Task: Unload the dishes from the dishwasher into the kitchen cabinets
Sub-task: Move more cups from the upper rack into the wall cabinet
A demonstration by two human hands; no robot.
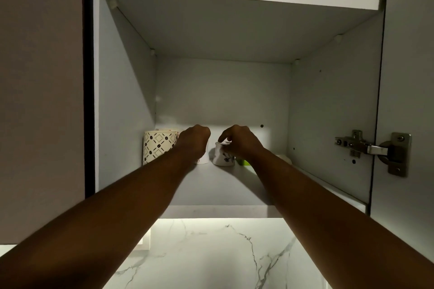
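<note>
White laminate cabinet shelf (pixel 211 185) holds our work: our right hand (pixel 239 142) pinches a small floral ceramic cup (pixel 222 157); at nine o'clock, our left hand (pixel 193 142) curls round a white cup (pixel 203 159), beside a diamond-patterned mug (pixel 157 146).
</note>
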